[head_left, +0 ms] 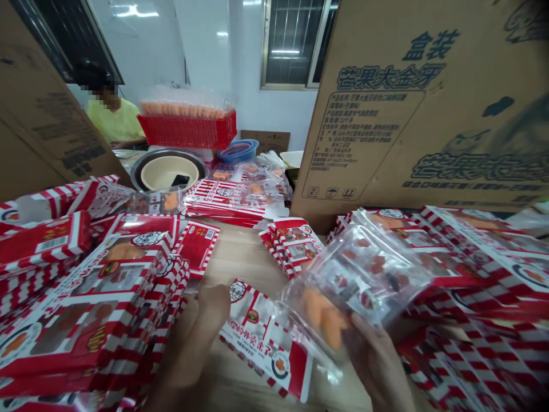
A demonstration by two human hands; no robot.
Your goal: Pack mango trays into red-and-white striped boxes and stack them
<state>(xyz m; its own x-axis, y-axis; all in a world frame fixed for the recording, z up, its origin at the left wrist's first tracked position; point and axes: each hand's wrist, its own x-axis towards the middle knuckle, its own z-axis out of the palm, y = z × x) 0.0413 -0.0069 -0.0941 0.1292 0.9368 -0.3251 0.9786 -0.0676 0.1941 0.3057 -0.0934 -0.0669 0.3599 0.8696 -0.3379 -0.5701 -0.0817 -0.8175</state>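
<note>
My right hand grips a clear plastic tray holding orange sweets, raised and tilted over the wooden table. My left hand rests low at the front, its fingers curled beside a flat red-and-white striped carton lying under the tray; whether it grips the carton is unclear. Stacks of filled red-and-white boxes lie left of my left hand. More such boxes are piled to the right.
A large brown cardboard box stands at the right rear, another at the left. Behind are a metal bowl, a red basket, a blue bowl and a person in a yellow shirt.
</note>
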